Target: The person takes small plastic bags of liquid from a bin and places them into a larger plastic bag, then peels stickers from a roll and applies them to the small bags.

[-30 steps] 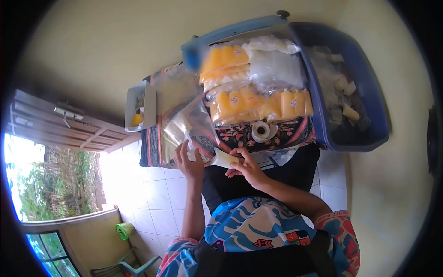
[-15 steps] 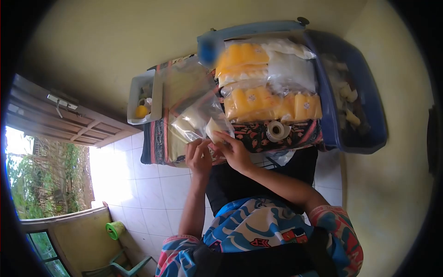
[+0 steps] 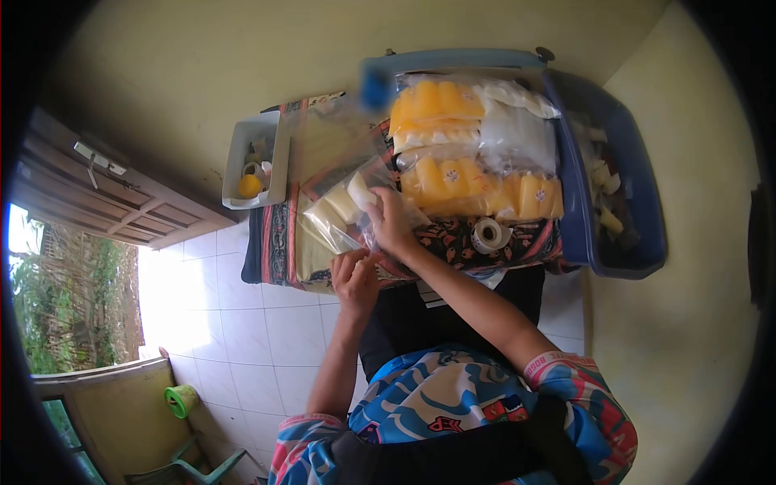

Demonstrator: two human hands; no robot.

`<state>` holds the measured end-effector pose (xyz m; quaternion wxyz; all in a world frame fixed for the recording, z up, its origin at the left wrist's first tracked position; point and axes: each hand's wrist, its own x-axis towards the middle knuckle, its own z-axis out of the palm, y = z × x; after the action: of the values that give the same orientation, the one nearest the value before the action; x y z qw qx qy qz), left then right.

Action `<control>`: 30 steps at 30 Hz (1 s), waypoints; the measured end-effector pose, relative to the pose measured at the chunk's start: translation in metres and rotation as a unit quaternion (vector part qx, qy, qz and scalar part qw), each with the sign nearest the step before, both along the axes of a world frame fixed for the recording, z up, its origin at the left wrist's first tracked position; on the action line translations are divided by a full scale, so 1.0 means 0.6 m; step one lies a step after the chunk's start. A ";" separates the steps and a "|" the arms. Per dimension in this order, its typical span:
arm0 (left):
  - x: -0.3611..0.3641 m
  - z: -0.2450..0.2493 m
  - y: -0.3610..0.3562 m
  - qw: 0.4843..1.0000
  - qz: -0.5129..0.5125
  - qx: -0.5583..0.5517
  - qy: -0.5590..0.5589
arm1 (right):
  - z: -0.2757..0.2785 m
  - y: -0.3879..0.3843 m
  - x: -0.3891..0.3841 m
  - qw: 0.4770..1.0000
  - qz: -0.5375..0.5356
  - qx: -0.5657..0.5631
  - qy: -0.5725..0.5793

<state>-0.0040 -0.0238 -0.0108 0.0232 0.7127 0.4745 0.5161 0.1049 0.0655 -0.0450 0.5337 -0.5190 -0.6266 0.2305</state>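
Observation:
My left hand (image 3: pixel 354 275) is closed, pinching the near edge of a clear plastic bag (image 3: pixel 330 232). My right hand (image 3: pixel 391 221) reaches in at the bag and grips a small pale cream piece (image 3: pixel 361 191), smooth and rounded. To its left, a similar pale piece (image 3: pixel 341 204) lies inside the bag. The bag rests on patterned cloth, and its film hides exactly how deep the right fingers are.
Clear packs of orange-yellow pieces (image 3: pixel 453 184) lie to the right, with a roll of tape (image 3: pixel 490 235) in front. A blue bin (image 3: pixel 575 194) with loose pale pieces stands far right. A white tray (image 3: pixel 279 174) holding small items sits left, near a wooden door (image 3: pixel 121 194).
My right hand has moved forward and slightly left, carrying the cream piece farther up the bag. My left hand stays near the bag's edge. The whole view has shifted a little.

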 end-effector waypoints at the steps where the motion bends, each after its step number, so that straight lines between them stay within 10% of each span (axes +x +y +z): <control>1: -0.001 -0.002 -0.001 1.000 0.000 0.000 -0.001 | -0.006 0.004 0.001 1.000 0.000 -0.012 -0.004; 13: 0.003 -0.010 -0.017 1.000 0.006 -0.015 0.010 | 0.018 0.019 0.003 0.977 0.006 -0.028 -0.213; 17: 0.002 -0.027 -0.018 0.999 0.014 -0.017 0.023 | 0.051 -0.022 0.011 0.981 0.032 -0.157 -0.108; 19: 0.004 -0.025 -0.021 0.999 0.021 -0.021 0.024 | -0.002 -0.052 0.035 0.994 0.073 -0.011 -0.083; 26: 0.005 -0.037 -0.021 0.999 0.026 -0.012 0.043 | 0.190 -0.225 0.291 0.898 0.344 -0.238 -0.133; 30: 0.011 -0.041 -0.018 0.999 0.035 0.003 0.040 | 0.352 -0.236 0.472 0.939 0.194 -0.214 -0.187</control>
<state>0.0025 -0.0348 -0.0354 -0.0160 0.7159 0.4983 0.4888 0.3879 -0.0760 0.1661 0.2285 -0.5233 -0.7392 0.3572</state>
